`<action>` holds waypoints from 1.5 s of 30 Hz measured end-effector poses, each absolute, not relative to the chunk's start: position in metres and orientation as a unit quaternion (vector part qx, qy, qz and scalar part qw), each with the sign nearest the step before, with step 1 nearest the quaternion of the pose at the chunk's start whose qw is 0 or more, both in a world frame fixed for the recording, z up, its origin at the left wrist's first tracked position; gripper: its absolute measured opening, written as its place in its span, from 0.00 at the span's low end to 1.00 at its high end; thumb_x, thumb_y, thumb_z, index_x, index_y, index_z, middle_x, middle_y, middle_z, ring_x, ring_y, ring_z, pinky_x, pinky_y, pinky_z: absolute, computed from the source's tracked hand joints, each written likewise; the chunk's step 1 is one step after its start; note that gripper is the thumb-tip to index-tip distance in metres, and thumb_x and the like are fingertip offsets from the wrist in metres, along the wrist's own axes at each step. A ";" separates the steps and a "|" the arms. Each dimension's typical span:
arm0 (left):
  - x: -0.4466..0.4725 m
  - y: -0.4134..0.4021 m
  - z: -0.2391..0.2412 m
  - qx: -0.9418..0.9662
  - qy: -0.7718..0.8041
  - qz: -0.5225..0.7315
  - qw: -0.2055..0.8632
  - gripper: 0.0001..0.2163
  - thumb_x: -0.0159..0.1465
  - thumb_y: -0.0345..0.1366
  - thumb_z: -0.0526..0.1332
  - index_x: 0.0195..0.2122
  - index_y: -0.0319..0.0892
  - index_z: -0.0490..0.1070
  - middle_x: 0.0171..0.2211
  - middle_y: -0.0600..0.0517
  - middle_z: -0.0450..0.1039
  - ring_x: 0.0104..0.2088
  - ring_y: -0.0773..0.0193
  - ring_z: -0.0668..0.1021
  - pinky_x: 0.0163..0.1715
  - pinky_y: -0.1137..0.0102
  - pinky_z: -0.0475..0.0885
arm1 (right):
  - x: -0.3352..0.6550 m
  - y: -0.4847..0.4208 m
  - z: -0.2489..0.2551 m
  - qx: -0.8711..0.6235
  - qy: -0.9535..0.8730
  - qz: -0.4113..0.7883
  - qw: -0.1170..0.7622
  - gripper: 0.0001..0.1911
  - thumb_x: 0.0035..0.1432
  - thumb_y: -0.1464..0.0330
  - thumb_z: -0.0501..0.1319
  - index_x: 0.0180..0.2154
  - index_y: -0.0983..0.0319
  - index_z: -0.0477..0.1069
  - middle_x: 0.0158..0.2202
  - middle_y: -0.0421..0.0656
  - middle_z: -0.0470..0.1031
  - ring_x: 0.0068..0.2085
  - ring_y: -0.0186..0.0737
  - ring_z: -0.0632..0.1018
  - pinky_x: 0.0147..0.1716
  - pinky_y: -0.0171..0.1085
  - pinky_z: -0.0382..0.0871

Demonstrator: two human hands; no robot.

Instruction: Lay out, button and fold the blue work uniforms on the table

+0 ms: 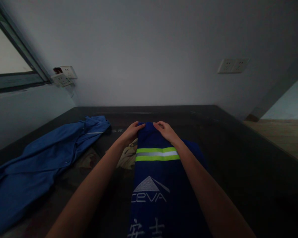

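Note:
A dark blue work garment (154, 172) lies folded lengthwise in front of me, with a yellow-and-silver reflective band, a white triangle logo reading CEVA and white characters below it. At its far left corner, my left hand (133, 131) pinches the edge between thumb and fingers. My right hand (166, 129) is closed on the same far edge, a short way to the right. Some blue cloth sticks out beyond my right forearm. The garment's near end runs out of view at the bottom.
To the left, a lighter blue garment (57, 152) lies stretched out and crumpled on the dark table (228, 148). A printed picture shows on the tabletop beside my left forearm. Behind stands a pale wall with sockets (232, 65); a loose socket (62, 79) hangs near the window.

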State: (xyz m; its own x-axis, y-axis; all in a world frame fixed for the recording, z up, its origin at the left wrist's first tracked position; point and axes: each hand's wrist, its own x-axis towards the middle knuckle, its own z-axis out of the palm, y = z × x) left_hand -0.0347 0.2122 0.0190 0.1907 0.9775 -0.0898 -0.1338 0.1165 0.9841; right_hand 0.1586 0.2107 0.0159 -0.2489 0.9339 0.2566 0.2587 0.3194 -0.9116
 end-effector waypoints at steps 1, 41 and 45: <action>-0.037 0.210 0.024 0.499 0.429 0.441 0.611 0.14 0.51 0.39 0.68 0.33 0.40 0.64 0.24 0.57 0.67 0.23 0.72 0.71 0.23 0.77 0.65 | 0.159 0.209 0.021 -0.421 -0.697 0.393 0.427 0.20 0.55 0.51 0.57 0.32 0.63 0.69 0.31 0.42 0.73 0.34 0.39 0.74 0.35 0.37 0.66; -0.029 0.206 0.036 0.757 0.485 0.348 0.265 0.13 0.60 0.44 0.57 0.28 0.40 0.74 0.22 0.54 0.71 0.26 0.66 0.71 0.24 0.74 0.62 | 0.173 0.208 0.031 -0.380 -0.797 0.368 0.292 0.06 0.48 0.67 0.65 0.28 0.63 0.71 0.25 0.38 0.71 0.29 0.35 0.71 0.30 0.34 0.61; -0.035 0.206 0.035 0.778 0.441 0.344 0.287 0.11 0.60 0.43 0.58 0.38 0.42 0.70 0.31 0.52 0.73 0.32 0.64 0.74 0.32 0.72 0.67 | 0.173 0.211 0.025 -0.398 -0.796 0.349 0.294 0.05 0.51 0.68 0.63 0.29 0.63 0.72 0.27 0.40 0.73 0.30 0.35 0.72 0.32 0.34 0.62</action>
